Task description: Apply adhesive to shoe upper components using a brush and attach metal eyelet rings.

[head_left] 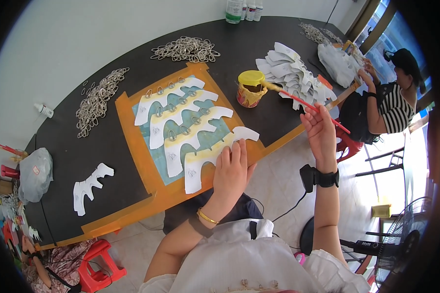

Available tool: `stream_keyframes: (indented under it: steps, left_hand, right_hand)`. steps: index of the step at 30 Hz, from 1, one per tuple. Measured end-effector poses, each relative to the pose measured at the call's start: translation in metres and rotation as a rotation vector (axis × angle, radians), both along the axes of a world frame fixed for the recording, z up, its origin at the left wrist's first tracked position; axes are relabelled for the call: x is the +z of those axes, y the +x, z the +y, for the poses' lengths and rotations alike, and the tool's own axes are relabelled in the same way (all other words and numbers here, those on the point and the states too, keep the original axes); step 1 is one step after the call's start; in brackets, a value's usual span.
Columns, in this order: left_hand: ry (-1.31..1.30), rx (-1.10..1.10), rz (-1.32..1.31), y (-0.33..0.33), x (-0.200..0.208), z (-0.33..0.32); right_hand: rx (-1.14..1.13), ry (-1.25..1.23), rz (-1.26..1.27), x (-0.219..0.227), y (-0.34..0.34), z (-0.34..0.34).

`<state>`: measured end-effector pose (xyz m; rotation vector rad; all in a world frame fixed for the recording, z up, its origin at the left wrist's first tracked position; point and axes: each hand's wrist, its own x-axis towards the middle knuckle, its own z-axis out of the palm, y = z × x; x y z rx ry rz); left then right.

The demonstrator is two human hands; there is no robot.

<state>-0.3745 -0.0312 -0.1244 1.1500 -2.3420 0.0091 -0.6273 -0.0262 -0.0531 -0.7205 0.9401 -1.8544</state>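
My left hand [231,171] lies with fingers stretched out on the nearest of several white scalloped cut-out pieces [193,179]. That piece carries a yellowish band and shows no rings. Three more pieces lie behind it on a blue-green sheet [156,154], with oval metal rings [185,130] set along their yellowish edges. Raised at the right, my right hand [320,132] grips a brush [302,101] by its red handle. The brush's yellowed head is beside the yellow top of a smeared can [249,96].
Piles of metal rings [186,50] lie along the dark table's [127,183] far side. More white pieces [293,73] are heaped beyond the can, and one piece [90,188] lies at left. Orange tape [132,141] frames the sheet. Co-workers [398,97] sit at both sides.
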Motion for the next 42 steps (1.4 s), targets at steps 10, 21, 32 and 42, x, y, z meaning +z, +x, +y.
stream_keyframes:
  steps: [10, 21, 32, 42]
  left_hand:
    - [0.019, 0.029, -0.020, 0.003, -0.001, 0.002]
    - [0.004, 0.010, -0.008, 0.002, 0.000, 0.000]
    - [0.015, -0.007, 0.009, 0.002, 0.000, 0.000]
    - [0.021, -0.009, 0.019, 0.002, 0.000, 0.000]
  right_hand:
    - [-0.232, -0.296, 0.547, 0.030, 0.029, 0.023]
    - [-0.068, -0.043, 1.241, -0.011, 0.067, 0.053]
    - [0.010, 0.007, 1.188, -0.008, 0.061, 0.043]
    - [0.086, 0.030, 1.268, 0.003, 0.060, 0.045]
